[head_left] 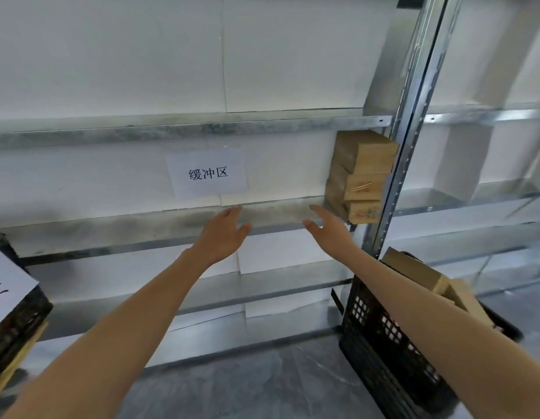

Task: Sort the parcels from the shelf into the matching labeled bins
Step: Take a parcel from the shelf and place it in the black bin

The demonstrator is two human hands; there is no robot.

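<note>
With left hand and right hand empty, fingers straight, I'd clasp the centre-right, stiff, likely light brown cardboard parcels by opposite sides.

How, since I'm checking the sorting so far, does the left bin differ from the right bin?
The left bin bears a white handwritten paper label; the right bin shows none. The right bin holds cardboard parcels sticking above its rim; the left bin's contents are hidden. Both are black perforated crates.
</note>
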